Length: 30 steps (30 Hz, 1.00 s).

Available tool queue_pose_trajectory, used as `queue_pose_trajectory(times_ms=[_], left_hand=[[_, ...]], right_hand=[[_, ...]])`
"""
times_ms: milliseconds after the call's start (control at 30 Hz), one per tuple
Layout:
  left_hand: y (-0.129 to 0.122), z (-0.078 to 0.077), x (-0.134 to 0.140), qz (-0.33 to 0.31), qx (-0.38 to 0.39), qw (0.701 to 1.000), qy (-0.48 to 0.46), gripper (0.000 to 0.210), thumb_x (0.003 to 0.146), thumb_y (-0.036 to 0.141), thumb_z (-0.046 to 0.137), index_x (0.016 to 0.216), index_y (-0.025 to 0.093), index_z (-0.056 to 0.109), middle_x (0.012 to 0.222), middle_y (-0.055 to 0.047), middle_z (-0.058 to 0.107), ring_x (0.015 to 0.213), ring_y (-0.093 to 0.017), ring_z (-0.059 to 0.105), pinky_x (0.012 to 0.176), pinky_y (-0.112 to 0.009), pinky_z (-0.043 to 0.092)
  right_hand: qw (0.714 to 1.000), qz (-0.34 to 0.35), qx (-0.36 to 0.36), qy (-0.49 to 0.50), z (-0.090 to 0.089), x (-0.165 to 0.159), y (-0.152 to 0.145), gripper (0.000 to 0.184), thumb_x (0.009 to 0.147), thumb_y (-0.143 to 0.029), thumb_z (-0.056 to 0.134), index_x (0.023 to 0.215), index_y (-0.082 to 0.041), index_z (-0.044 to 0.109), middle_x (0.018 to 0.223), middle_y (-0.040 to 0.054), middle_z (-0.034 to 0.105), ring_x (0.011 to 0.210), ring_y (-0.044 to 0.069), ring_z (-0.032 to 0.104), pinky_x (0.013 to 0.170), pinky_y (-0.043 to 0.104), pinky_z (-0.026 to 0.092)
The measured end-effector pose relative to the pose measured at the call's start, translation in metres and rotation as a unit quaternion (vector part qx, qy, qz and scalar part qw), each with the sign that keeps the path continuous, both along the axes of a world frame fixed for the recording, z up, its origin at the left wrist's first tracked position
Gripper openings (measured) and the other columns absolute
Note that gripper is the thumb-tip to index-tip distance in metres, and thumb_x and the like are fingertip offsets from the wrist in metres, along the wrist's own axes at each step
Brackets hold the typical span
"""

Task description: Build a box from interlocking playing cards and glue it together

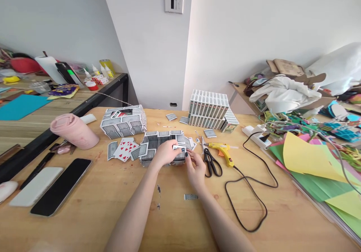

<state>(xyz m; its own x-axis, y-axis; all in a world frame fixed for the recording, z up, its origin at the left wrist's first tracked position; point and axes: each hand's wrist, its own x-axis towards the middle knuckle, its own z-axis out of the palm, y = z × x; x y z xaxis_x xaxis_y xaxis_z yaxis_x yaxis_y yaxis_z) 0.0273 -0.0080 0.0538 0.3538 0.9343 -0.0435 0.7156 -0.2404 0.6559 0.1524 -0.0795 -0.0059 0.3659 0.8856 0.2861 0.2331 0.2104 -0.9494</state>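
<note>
An open-topped box made of grey-backed playing cards (pixel 153 141) sits before me on the wooden table. Over its right side, my left hand (pixel 166 152) pinches a small white-edged playing card (pixel 178 147). My right hand (pixel 196 168) has its fingers closed at the card's right end, by the box's corner; the exact contact is partly hidden. Loose playing cards (pixel 125 149) lie left of the box, the front one showing red hearts. Right of my right hand are black-handled scissors (pixel 212 163) and a yellow hot glue gun (pixel 221 149).
A second card-covered box (pixel 124 121) stands behind at left. Stacked card boxes (pixel 208 109) rise at the back. A black phone (pixel 62 186) and a pink roll (pixel 73 131) lie left. The glue gun's cord (pixel 261 203) loops toward a power strip (pixel 257 136), beside coloured sheets (pixel 310 165).
</note>
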Motion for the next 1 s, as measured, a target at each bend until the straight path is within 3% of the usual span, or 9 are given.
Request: queue_pose_trajectory(times_ms=[233, 300, 400, 467, 533, 567, 667, 767, 1000], left_hand=[[0.004, -0.002, 0.001, 0.006, -0.007, 1.0, -0.025, 0.014, 0.069, 0.028, 0.054, 0.063, 0.019, 0.047, 0.056, 0.006, 0.044, 0.053, -0.01, 0.038, 0.051, -0.021, 0.024], [0.006, -0.002, 0.002, 0.009, -0.012, 0.999, -0.029, 0.015, 0.068, 0.028, 0.056, 0.062, 0.018, 0.047, 0.055, 0.006, 0.043, 0.052, -0.01, 0.037, 0.051, -0.021, 0.024], [0.009, -0.001, 0.002, 0.012, -0.017, 0.999, -0.033, 0.016, 0.066, 0.029, 0.057, 0.061, 0.018, 0.046, 0.055, 0.006, 0.042, 0.053, -0.01, 0.037, 0.051, -0.021, 0.023], [0.01, 0.0, 0.002, 0.012, -0.021, 0.999, -0.035, 0.018, 0.067, 0.03, 0.057, 0.061, 0.018, 0.046, 0.055, 0.006, 0.042, 0.053, -0.01, 0.036, 0.051, -0.021, 0.023], [0.009, 0.001, 0.001, 0.01, -0.027, 0.999, -0.038, 0.018, 0.067, 0.03, 0.057, 0.06, 0.018, 0.046, 0.055, 0.006, 0.041, 0.053, -0.01, 0.036, 0.051, -0.021, 0.023], [0.009, 0.001, 0.001, 0.008, -0.03, 0.999, -0.04, 0.018, 0.067, 0.03, 0.057, 0.06, 0.018, 0.046, 0.054, 0.006, 0.041, 0.053, -0.01, 0.036, 0.051, -0.021, 0.022], [0.009, 0.001, 0.0, 0.004, -0.037, 0.998, -0.043, 0.019, 0.067, 0.03, 0.057, 0.059, 0.018, 0.045, 0.054, 0.006, 0.04, 0.052, -0.009, 0.035, 0.051, -0.022, 0.022], [0.009, 0.001, 0.0, 0.002, -0.038, 0.998, -0.047, 0.019, 0.067, 0.031, 0.056, 0.06, 0.018, 0.045, 0.054, 0.006, 0.041, 0.052, -0.01, 0.035, 0.051, -0.022, 0.022], [0.009, -0.002, -0.002, 0.0, -0.037, 0.998, -0.049, 0.017, 0.067, 0.03, 0.056, 0.061, 0.018, 0.046, 0.054, 0.006, 0.042, 0.052, -0.01, 0.036, 0.05, -0.021, 0.023]], right_hand=[[0.998, -0.024, -0.004, -0.06, 0.001, 0.008, 0.0, 0.025, 0.084, -0.03, 0.045, 0.098, -0.018, 0.062, 0.098, 0.0093, 0.066, 0.086, 0.019, 0.063, 0.076, 0.032, 0.051], [0.99, -0.075, 0.017, -0.119, 0.004, 0.022, 0.004, 0.025, 0.083, -0.029, 0.045, 0.098, -0.018, 0.062, 0.094, 0.0085, 0.066, 0.082, 0.018, 0.062, 0.076, 0.032, 0.05], [0.956, -0.203, 0.046, -0.208, 0.007, 0.06, 0.009, 0.023, 0.08, -0.027, 0.046, 0.093, -0.017, 0.063, 0.093, 0.0094, 0.066, 0.091, 0.021, 0.059, 0.084, 0.037, 0.045], [0.929, -0.285, 0.006, -0.238, 0.007, 0.093, 0.009, 0.025, 0.077, -0.026, 0.046, 0.093, -0.016, 0.063, 0.097, 0.0117, 0.065, 0.095, 0.024, 0.056, 0.087, 0.04, 0.042], [0.911, -0.326, -0.115, -0.226, 0.004, 0.126, 0.007, 0.03, 0.074, -0.029, 0.048, 0.095, -0.014, 0.064, 0.105, 0.0143, 0.063, 0.1, 0.027, 0.054, 0.087, 0.041, 0.039], [0.907, -0.311, -0.201, -0.201, 0.002, 0.14, 0.005, 0.034, 0.072, -0.032, 0.049, 0.098, -0.015, 0.063, 0.106, 0.0139, 0.063, 0.095, 0.027, 0.056, 0.085, 0.04, 0.04], [0.91, -0.252, -0.281, -0.17, -0.005, 0.169, -0.001, 0.033, 0.067, -0.041, 0.055, 0.084, -0.016, 0.068, 0.08, 0.0104, 0.069, 0.069, 0.024, 0.061, 0.062, 0.033, 0.044], [0.909, -0.224, -0.312, -0.162, -0.008, 0.178, -0.002, 0.034, 0.066, -0.045, 0.054, 0.079, -0.017, 0.07, 0.071, 0.0074, 0.069, 0.062, 0.021, 0.061, 0.053, 0.028, 0.041], [0.889, -0.232, -0.345, -0.192, -0.012, 0.179, 0.005, 0.04, 0.067, -0.054, 0.05, 0.065, -0.017, 0.064, 0.06, 0.0078, 0.065, 0.055, 0.021, 0.057, 0.049, 0.029, 0.037]])
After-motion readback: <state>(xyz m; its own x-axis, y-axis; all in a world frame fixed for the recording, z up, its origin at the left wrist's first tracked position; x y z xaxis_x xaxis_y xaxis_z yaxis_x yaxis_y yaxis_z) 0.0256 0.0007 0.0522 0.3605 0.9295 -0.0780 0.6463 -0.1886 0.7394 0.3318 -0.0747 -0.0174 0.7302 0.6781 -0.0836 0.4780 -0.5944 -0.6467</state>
